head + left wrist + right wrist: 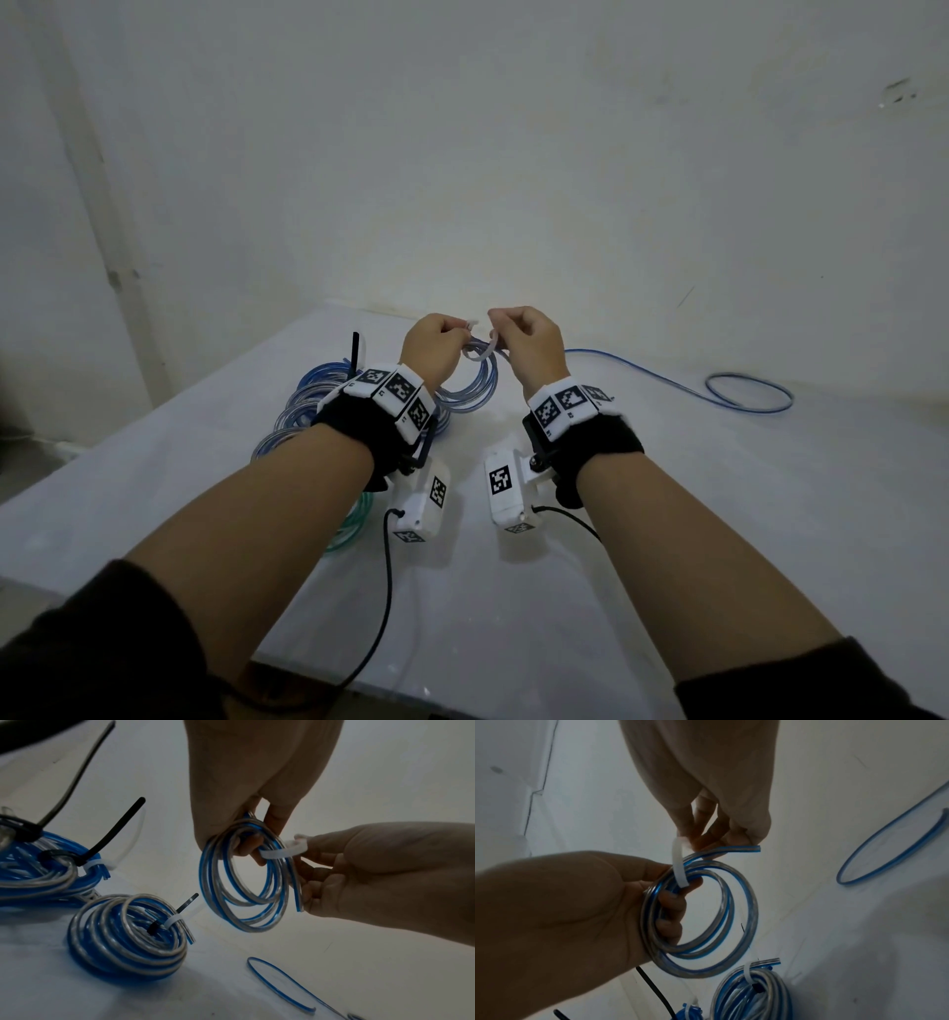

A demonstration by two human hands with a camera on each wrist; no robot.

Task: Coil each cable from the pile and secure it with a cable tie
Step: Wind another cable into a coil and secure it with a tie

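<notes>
A small coil of blue-and-clear cable (477, 383) hangs above the table between my raised hands. My left hand (454, 334) holds it with fingers curled through the loops (246, 878). A white cable tie (282, 852) wraps over the top of the coil (700, 919). My right hand (500, 321) pinches that tie (679, 862) between thumb and fingertips, just right of the left hand. The cable's cut end (754, 848) sticks out under the right fingers. The tie's other end shows near my left thumb in the head view.
Several tied coils (328, 395) lie at the left on the white table (719, 514), with black tie tails (115, 833) sticking up. A green coil (354, 519) sits under my left forearm. One loose blue cable (744, 395) loops at the right. A wall stands behind.
</notes>
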